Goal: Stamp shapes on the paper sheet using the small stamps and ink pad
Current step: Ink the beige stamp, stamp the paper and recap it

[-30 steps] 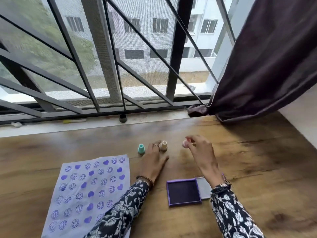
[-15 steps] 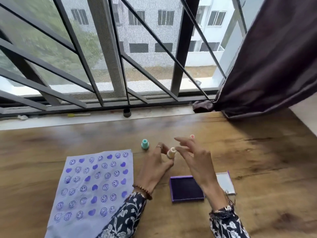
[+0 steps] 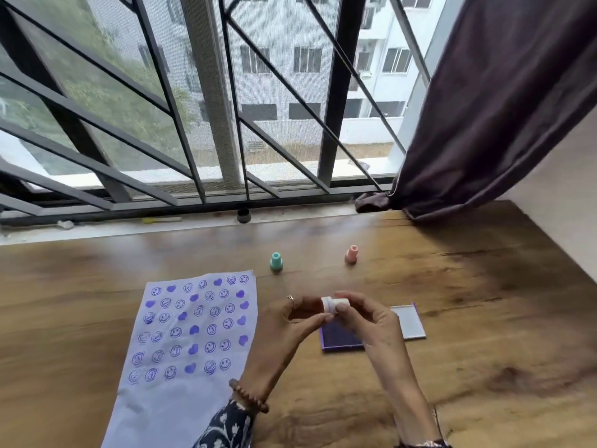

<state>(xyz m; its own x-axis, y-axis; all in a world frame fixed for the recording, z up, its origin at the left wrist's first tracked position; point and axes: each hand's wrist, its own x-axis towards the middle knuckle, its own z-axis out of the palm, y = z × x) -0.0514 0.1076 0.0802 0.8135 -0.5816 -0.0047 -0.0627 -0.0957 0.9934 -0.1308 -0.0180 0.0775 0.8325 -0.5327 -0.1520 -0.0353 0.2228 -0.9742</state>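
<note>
Both hands meet above the wooden surface, sharing a grip on a small cream stamp: the left hand and the right hand each pinch it with their fingertips, over the open purple ink pad. The paper sheet, covered in purple smileys and hearts, lies to the left. A teal stamp and a pink stamp stand beyond, well apart.

A pale paper sheet with rows of purple smileys and hearts lies toward the worktop's near edge. A teal stamp and a pink stamp stand upright beyond it. A cream stamp is held sideways above the open purple ink pad.
</note>
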